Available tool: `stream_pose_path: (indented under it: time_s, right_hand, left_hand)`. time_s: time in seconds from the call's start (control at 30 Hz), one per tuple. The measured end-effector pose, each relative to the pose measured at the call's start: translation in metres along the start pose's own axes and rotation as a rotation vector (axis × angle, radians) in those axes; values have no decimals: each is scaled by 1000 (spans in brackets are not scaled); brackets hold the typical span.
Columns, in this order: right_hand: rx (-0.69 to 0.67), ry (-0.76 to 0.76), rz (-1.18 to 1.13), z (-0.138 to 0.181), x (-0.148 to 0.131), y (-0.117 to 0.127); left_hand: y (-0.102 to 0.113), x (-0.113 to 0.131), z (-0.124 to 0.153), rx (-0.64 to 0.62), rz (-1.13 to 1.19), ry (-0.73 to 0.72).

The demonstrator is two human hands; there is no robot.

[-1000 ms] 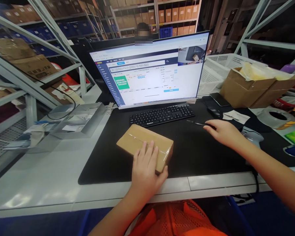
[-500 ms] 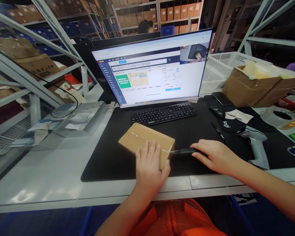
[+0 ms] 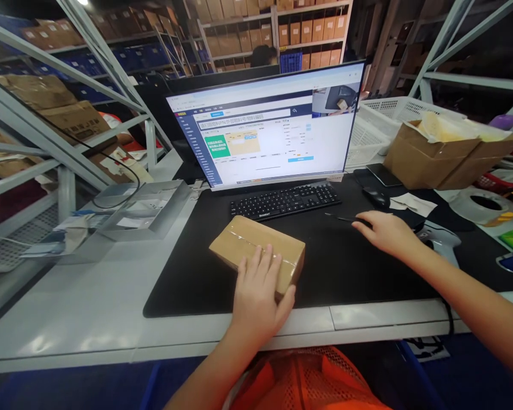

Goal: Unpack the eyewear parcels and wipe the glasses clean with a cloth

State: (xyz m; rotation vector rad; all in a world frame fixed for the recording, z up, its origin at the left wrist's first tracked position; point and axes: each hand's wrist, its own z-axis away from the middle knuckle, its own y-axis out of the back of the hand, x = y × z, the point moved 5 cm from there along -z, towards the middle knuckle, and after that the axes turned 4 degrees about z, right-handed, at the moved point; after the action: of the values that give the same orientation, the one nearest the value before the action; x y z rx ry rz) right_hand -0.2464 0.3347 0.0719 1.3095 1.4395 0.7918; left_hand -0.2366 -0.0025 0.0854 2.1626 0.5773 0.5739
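A small brown cardboard box point(image 3: 250, 234) with a strip of clear tape along its top lies on the black desk mat point(image 3: 183, 279). My left hand point(image 3: 260, 290) rests on the box, fingers stretched flat over the top and the thumb down by its near right edge. In my right hand point(image 3: 387, 233) is a slim dark box cutter point(image 3: 342, 217), its blade end pointing left, apart from the box. The fingers of that hand are closed round the handle and hide most of it.
Behind the box stand a black keyboard point(image 3: 286, 200) and a monitor point(image 3: 265, 136). On the right are a mouse point(image 3: 376, 197), a barcode scanner point(image 3: 440, 242) partly behind my right forearm, a tape roll point(image 3: 481, 206) and an open carton point(image 3: 431, 156). A grey tray point(image 3: 165, 213) sits left.
My right hand has drawn the box cutter away from the box's right end, up and to the right. My left hand stays on the box.
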Motion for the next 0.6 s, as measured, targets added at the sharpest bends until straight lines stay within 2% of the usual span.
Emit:
stream_pose_path:
  time_s: [0.07, 0.1, 0.13, 0.17, 0.23, 0.3, 0.37, 0.4, 0.5, 0.6]
  right_hand:
    - [-73, -112, -327, 15, -7, -8]
    - [-154, -154, -529, 26, -19, -15]
    - [-243, -188, -729, 40, -36, -22]
    - [-325, -211, -912, 55, -55, -28]
    - [-438, -237, -1204, 80, -93, -34]
    - [-507, -265, -1407, 94, -123, -36]
    - [-496, -296, -1543, 92, -140, -32]
    - [-454, -309, -1584, 85, -142, -28]
    - [-331, -339, -1531, 56, -133, -17]
    - [-330, -322, -1254, 33, -116, -9]
  left_hand:
    - [13, -26, 4, -48, 144, -48]
    - [21, -45, 5, -14, 211, -32]
    - [30, -69, 6, 77, 220, 31]
    - [35, -96, 7, 117, 198, 149]
    - [27, -143, 10, 2, 372, 391]
    - [10, -167, 14, -143, 707, 549]
    - [-1, -167, 18, -165, 901, 634]
    - [-3, -161, 20, -136, 903, 663]
    - [-2, -126, 34, -83, 670, 670]
    - [7, -85, 45, -52, 384, 473]
